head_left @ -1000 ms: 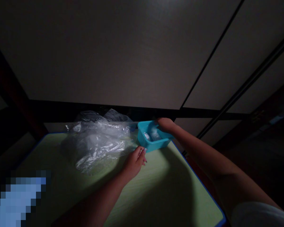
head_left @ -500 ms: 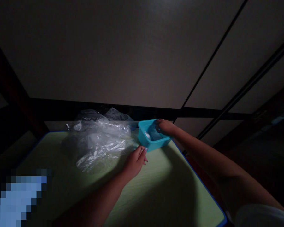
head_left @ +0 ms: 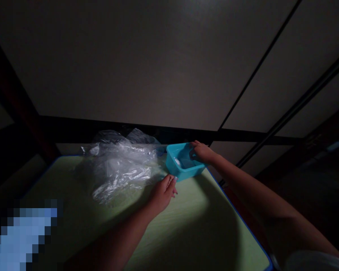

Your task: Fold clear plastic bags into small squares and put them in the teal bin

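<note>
A turquoise plastic box [head_left: 186, 174] stands on the green table near its far right edge, with something clear or whitish low inside it. My right hand [head_left: 202, 152] is at the box's far right rim, its fingers bent down over the inside; what they grip there is too dark to make out. Close to the near left corner of the box is my left hand [head_left: 164, 191], its fingers drawn together; anything between them is too small to name. Crumpled clear plastic bags [head_left: 121, 165] lie left of the box.
The green table [head_left: 186, 218] has a blue edge. Pale panels [head_left: 130, 67] with dark gaps rise directly behind it. A pixelated blue patch [head_left: 22, 237] covers the lower left.
The whole scene has shifted very slightly to the right in view. My right hand's fingers have moved slightly at the box's rim. My left hand keeps its pose.
</note>
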Demonstrator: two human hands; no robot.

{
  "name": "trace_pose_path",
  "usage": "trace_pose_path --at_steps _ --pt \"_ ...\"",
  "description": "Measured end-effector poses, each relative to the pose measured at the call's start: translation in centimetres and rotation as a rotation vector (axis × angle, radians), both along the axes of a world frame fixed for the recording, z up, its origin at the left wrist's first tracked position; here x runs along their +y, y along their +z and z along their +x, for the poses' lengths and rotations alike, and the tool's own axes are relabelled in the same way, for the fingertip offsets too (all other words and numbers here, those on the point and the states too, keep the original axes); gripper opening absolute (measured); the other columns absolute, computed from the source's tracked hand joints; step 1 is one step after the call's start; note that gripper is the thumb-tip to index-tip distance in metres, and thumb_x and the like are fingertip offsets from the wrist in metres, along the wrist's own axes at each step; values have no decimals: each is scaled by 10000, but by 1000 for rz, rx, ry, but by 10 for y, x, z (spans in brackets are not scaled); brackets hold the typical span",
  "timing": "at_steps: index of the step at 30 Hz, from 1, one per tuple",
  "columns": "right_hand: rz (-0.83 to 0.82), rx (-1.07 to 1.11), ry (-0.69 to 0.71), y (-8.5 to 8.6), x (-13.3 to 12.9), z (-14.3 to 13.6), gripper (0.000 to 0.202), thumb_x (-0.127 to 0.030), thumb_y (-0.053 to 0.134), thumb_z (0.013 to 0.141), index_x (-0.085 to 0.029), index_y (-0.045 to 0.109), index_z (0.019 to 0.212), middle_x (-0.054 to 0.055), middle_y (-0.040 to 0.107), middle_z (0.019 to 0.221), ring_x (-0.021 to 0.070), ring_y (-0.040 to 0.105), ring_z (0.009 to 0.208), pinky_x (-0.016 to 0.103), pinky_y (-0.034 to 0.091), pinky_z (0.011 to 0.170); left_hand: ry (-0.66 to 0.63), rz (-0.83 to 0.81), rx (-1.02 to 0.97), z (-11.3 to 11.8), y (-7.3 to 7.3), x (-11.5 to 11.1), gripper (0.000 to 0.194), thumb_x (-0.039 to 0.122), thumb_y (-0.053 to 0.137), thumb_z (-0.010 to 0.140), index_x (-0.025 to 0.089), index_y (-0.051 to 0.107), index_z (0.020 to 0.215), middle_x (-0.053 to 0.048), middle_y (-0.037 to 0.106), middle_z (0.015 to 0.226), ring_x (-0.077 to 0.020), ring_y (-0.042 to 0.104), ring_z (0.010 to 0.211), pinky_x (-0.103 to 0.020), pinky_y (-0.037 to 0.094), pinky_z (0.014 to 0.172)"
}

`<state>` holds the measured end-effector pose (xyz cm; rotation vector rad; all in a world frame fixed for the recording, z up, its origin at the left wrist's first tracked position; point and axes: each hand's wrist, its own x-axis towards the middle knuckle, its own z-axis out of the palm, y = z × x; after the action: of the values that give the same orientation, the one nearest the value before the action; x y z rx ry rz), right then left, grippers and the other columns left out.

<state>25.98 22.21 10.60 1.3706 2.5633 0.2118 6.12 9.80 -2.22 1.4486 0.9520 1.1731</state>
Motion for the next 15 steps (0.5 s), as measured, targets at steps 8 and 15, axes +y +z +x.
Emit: trace_pose_path --at_steps 8,15 --pt "-166 60 -23 -4 6 3 126 -145 675 756 -187 760 839 86 640 1155 248 529 1101 282 397 906 -4 -5 -10 0 5 -1 429 602 410 879 198 547 839 27 564 583 -138 561 498 -251 437 520" --pt "-367 129 -111 -9 14 -3 226 -176 595 841 -175 692 1046 60 717 976 186 642 888 235 444 748 -8 -7 -18 0 4 -1 441 614 403 875 198 545 840 27 561 582 -137 559 497 -251 440 516"
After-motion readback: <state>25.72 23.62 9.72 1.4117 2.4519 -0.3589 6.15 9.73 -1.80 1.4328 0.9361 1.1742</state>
